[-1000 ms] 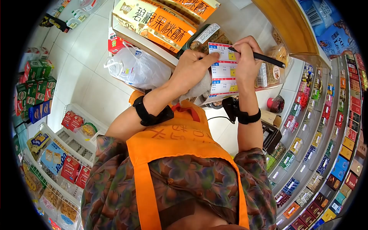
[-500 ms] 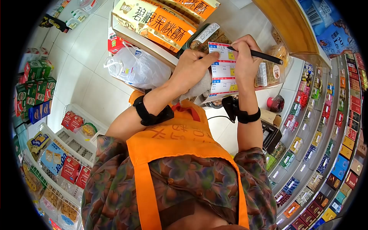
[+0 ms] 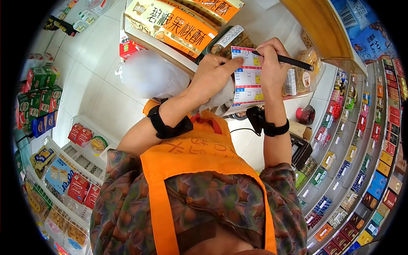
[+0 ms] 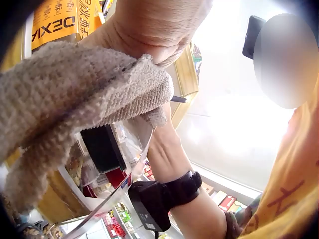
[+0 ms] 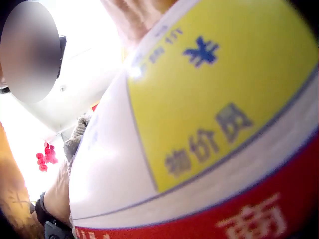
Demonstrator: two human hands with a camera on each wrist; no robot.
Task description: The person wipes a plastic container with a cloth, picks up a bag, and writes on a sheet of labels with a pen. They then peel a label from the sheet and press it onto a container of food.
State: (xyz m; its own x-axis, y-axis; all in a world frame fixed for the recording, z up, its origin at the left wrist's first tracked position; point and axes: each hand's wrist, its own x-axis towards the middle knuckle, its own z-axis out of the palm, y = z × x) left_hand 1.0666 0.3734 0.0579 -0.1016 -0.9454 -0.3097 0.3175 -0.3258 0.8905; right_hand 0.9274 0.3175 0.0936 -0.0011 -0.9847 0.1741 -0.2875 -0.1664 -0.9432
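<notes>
A sheet of price tags [image 3: 244, 78], printed in white, red, blue and yellow, lies under both hands in the head view. My left hand [image 3: 214, 76] has its thumb on the sheet's upper left part, its fingers mostly hidden. It also holds a grey knit cloth [image 4: 84, 94], which hangs beneath the hand in the left wrist view. My right hand [image 3: 273, 68] pinches a black pen [image 3: 297, 63], its tip on the top tag beside some handwritten strokes. A yellow price box [image 5: 224, 74] of the sheet fills much of the right wrist view.
Orange snack packs [image 3: 170, 27] lie on the counter at upper left. A clear food pack [image 3: 297, 80] lies right of the right hand, and a lidded pack [image 3: 229, 42] behind the sheet. A white plastic bag [image 3: 172, 80] sits left. Goods shelves [image 3: 340, 170] curve along the right.
The pen's rear end has swung slightly up and toward the left, and strokes have been added on the top tag. The left hand and the sheet stay nearly still.
</notes>
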